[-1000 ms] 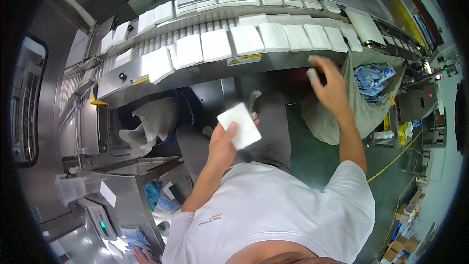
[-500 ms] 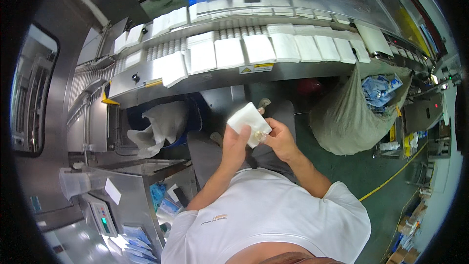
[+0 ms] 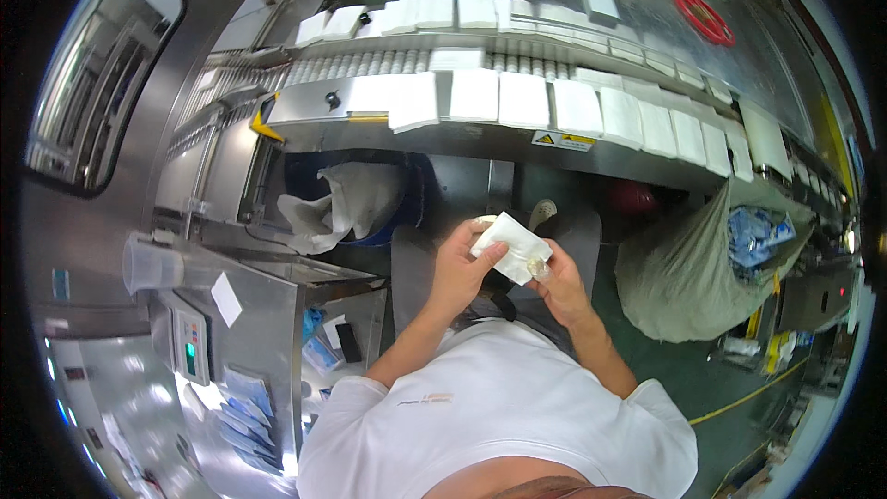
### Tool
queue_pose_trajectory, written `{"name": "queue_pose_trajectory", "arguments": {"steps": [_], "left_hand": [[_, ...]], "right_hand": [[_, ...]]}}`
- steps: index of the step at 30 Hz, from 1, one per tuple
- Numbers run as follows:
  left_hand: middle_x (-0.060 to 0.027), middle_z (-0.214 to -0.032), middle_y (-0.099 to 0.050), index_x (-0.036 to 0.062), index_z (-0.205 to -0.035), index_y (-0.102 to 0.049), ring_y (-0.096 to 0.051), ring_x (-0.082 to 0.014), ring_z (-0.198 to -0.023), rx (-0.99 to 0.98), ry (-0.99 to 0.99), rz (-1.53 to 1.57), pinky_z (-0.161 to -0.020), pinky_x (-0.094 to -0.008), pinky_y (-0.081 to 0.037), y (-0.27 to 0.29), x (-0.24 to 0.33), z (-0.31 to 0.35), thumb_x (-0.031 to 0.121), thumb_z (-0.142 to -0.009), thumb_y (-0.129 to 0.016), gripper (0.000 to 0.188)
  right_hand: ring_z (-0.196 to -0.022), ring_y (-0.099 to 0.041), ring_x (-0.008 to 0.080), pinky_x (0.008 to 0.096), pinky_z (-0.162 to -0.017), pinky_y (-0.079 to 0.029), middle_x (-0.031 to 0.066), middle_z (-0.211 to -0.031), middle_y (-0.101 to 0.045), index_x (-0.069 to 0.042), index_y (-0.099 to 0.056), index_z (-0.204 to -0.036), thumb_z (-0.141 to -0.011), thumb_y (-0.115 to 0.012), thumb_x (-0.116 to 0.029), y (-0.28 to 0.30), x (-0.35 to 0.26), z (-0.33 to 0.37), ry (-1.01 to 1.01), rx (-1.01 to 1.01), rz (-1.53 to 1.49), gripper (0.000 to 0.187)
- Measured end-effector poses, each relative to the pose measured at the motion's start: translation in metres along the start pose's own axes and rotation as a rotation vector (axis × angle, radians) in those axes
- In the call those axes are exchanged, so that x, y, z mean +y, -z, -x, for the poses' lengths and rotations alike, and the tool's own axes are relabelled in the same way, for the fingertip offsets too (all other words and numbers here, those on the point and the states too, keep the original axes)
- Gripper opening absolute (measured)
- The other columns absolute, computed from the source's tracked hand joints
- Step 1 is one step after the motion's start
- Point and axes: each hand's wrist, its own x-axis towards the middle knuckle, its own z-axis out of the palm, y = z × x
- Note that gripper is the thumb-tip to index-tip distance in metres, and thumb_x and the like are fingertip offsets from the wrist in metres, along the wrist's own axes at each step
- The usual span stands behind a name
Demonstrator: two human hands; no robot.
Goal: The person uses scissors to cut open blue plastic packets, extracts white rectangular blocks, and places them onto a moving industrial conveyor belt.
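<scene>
Between my two hands, above my lap, is a white folded sheet [image 3: 511,248], flat and squarish, seemingly a wipe or tissue stack. My left hand [image 3: 465,268] grips its left side, thumb on top and fingers behind. At its lower right corner my right hand [image 3: 562,290] is closed around a small shiny, see-through yellowish piece [image 3: 538,268], whose kind I cannot make out, and the sheet's edge. Ahead of me, similar white stacks [image 3: 524,100] stand in a row along a steel roller conveyor [image 3: 462,134].
A blue bin [image 3: 414,194] with a whitish liner stands ahead left. On my right hangs a grey-green sack [image 3: 667,277] of blue packaging. Left of me, a steel table [image 3: 268,296] carries a scale [image 3: 190,344], a clear jug [image 3: 152,266] and blue-white packets [image 3: 248,411].
My view has turned left, so the surroundings sit farther right. The sheet stays held in both hands; my left fingers have shifted farther around its left edge.
</scene>
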Motion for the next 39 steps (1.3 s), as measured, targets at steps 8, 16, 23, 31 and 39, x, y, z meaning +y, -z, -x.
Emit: {"name": "queue_pose_trajectory", "arguments": {"steps": [8, 16, 23, 31, 39], "left_hand": [[-0.0061, -0.110, -0.070, 0.0030, -0.121, -0.064, -0.066, -0.0146, -0.102, -0.048, -0.121, -0.103, -0.087, -0.0320, -0.054, -0.004, -0.009, 0.007, 0.016, -0.094, -0.076, 0.032], [-0.0149, -0.116, -0.072, -0.0012, -0.127, -0.057, -0.069, -0.0179, -0.106, -0.130, -0.084, 0.096, -0.090, -0.0330, -0.056, 0.022, 0.019, 0.040, 0.010, -0.088, -0.080, 0.046], [-0.0108, -0.112, -0.072, 0.0012, -0.130, -0.063, -0.070, -0.0178, -0.103, 0.016, -0.069, -0.059, -0.088, -0.0317, -0.058, 0.026, -0.004, 0.048, 0.009, -0.096, -0.073, 0.036], [-0.0148, -0.114, -0.073, -0.0063, -0.128, -0.059, -0.070, -0.0159, -0.102, 0.096, 0.017, 0.062, -0.090, -0.0267, -0.055, 0.034, 0.002, 0.016, -0.002, -0.095, -0.070, 0.034], [-0.0149, -0.117, -0.071, -0.0048, -0.131, -0.055, -0.069, -0.0173, -0.106, -0.063, 0.064, 0.022, -0.093, -0.0283, -0.055, 0.010, 0.004, 0.016, -0.001, -0.094, -0.073, 0.042]], "right_hand": [[-0.105, -0.068, 0.0192, 0.0314, -0.081, -0.062, 0.0115, -0.126, -0.063, 0.001, -0.054, -0.132, -0.099, -0.066, -0.006, 0.001, 0.027, 0.015, 0.121, 0.177, 0.231, 0.036], [-0.102, -0.066, 0.0208, 0.0315, -0.077, -0.061, 0.0140, -0.120, -0.064, 0.005, -0.054, -0.131, -0.097, -0.069, -0.007, 0.001, 0.010, 0.018, 0.095, 0.012, 0.421, 0.039], [-0.113, -0.063, 0.0179, 0.0353, -0.101, -0.051, 0.0068, -0.124, -0.065, -0.002, -0.059, -0.129, -0.088, -0.073, 0.001, -0.016, 0.018, 0.024, 0.040, -0.036, 0.414, 0.043], [-0.105, -0.063, 0.0106, 0.0293, -0.093, -0.053, 0.0026, -0.113, -0.068, -0.001, -0.063, -0.125, -0.092, -0.073, 0.000, -0.036, 0.009, -0.008, 0.022, -0.070, 0.267, 0.035], [-0.108, -0.062, 0.0128, 0.0313, -0.096, -0.052, 0.0053, -0.120, -0.067, 0.001, -0.060, -0.129, -0.093, -0.073, -0.004, -0.013, 0.006, 0.014, 0.014, -0.030, 0.245, 0.039]]}}
